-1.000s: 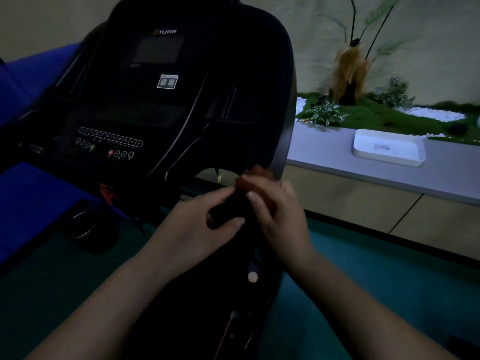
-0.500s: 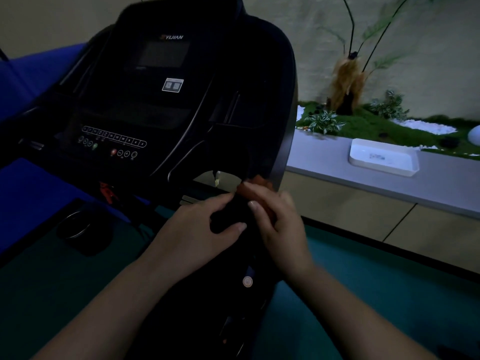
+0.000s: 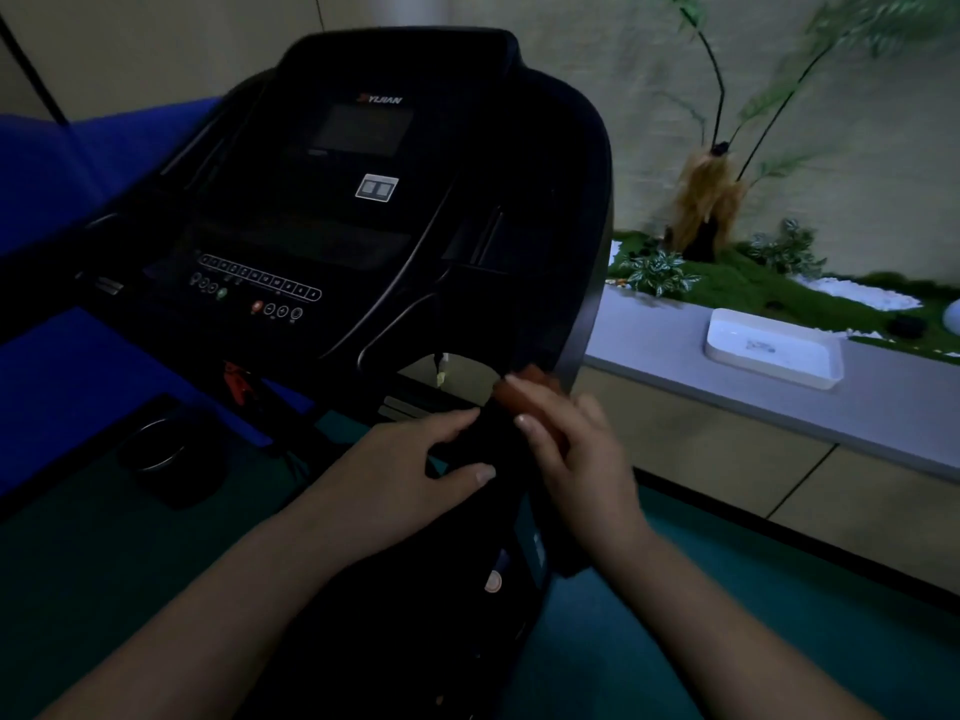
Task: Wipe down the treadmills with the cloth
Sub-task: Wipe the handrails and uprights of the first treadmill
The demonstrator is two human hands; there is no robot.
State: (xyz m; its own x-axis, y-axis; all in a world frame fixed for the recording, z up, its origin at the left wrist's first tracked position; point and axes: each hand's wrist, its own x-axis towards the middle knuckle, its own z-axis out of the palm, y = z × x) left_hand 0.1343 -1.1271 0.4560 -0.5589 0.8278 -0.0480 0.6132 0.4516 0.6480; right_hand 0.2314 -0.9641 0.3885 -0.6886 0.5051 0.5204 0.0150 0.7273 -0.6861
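**Both hands at the treadmill's right handrail**

While dim light hides detail, I see my right hand (image 3: 576, 454) curled round a reddish cloth (image 3: 524, 389), pressing it on the black treadmill (image 3: 395, 210) handrail (image 3: 498, 449). Just beside those fingers, my left hand (image 3: 410, 470) grips the same rail, thumb and forefinger clasping it.

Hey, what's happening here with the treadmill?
A person is cleaning a black treadmill in a dim room. Their right hand holds a reddish-brown cloth against the right handrail just below the console, while the left hand grips the same rail beside it. A white tray sits on the grey ledge to the right, in front of some decorative plants.
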